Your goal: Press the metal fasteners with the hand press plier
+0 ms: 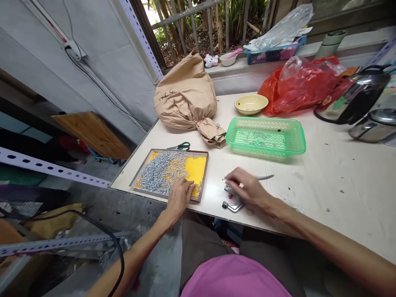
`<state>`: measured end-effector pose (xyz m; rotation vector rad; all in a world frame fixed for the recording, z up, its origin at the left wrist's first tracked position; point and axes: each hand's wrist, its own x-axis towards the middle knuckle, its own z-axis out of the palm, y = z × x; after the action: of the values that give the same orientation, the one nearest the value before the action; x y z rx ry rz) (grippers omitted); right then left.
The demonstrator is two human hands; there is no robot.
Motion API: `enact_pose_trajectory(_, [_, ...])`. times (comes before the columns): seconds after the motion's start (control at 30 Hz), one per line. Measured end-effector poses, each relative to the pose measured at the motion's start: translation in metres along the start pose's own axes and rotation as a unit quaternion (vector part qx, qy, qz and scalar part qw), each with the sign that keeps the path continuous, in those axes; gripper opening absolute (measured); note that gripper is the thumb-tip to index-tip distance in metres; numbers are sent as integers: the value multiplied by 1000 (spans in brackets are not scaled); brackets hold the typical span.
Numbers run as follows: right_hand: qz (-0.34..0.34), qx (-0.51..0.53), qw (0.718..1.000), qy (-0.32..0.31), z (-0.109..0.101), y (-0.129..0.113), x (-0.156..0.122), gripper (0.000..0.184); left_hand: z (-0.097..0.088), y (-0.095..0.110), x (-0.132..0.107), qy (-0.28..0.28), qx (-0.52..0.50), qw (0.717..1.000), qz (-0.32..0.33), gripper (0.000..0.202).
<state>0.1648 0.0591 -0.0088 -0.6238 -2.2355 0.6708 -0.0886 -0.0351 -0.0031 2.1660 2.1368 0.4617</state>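
Note:
Small silvery metal pieces [156,173], looking like short screws or springs, lie heaped in a shallow brown-rimmed tray [206,171] with a yellow bottom. At the tray's near right part is my left hand [179,194], thumb and forefinger close together among scattered pieces; anything between them is too small to make out. My right hand [247,187], its fingers curled and blurred by motion, hovers over a small C-shaped metal tool [234,206] with a black end and a red part. The hand partly hides that tool, and whether it holds anything does not show.
Green-handled scissors [185,146] lie behind the tray. A green plastic basket [297,138] with some small pieces stands farther back, near a yellow bowl [251,108], a tied brown sack [187,99] and red plastic bags [297,90]. A kettle [352,97] stands at the right.

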Motion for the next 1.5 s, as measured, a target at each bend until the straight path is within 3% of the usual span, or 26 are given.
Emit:
enact_pose_trajectory(0.07, [56,-39,989,131,-27,7,20,11,5,-8,3,-50,4,999,6,23])
enact_pose_trajectory(0.13, [111,-115,968,191,-58,23,41,14,10,-10,4,-72,-5,997,6,22])
enact_pose_trajectory(0.23, [153,-237,944,171,-94,51,57,26,15,-12,9,-82,-32,996,-21,19])
enact_pose_trajectory(0.3, [169,-281,936,129,-100,60,49,39,16,-15,14,-100,-55,992,-50,15])
enact_pose_trajectory(0.4, [168,-244,955,24,-83,50,16,37,17,-20,21,-126,-67,987,-70,11])
enact_pose_trajectory(0.5, [178,-147,968,-99,-51,21,-25,28,17,-21,24,-115,-38,992,-32,14])
enact_pose_trajectory(0.6, [208,-111,958,-163,-27,-7,-52,24,16,-23,24,-103,-12,995,-2,16])
enact_pose_trajectory(0.7, [234,-134,944,-191,-19,-22,-61,20,15,-26,23,-106,8,994,-5,14])
enact_pose_trajectory(0.87, [261,-184,927,-199,-21,-28,-64,22,4,-18,26,-93,-20,995,-35,16])
enact_pose_trajectory(1.03, [207,-115,969,-75,-18,-29,-52,25,-14,6,34,-68,-160,972,-159,19])
enact_pose_trajectory(1.1, [187,-46,981,-35,-12,-32,-35,23,-18,14,36,-59,-251,943,-209,26])
enact_pose_trajectory(1.17, [172,3,985,-14,-6,-37,-17,22,-20,22,35,-80,-367,890,-258,35])
enact_pose_trajectory(1.23, [157,19,987,-7,-2,-41,-4,21,-21,31,31,-114,-460,834,-283,45])
enact_pose_trajectory(1.3, [150,-2,989,-9,-3,-44,-1,22,-18,42,25,-139,-501,805,-285,48])
enact_pose_trajectory(1.5, [219,-178,957,-63,-20,-38,-53,24,9,68,25,-197,-475,821,-248,37])
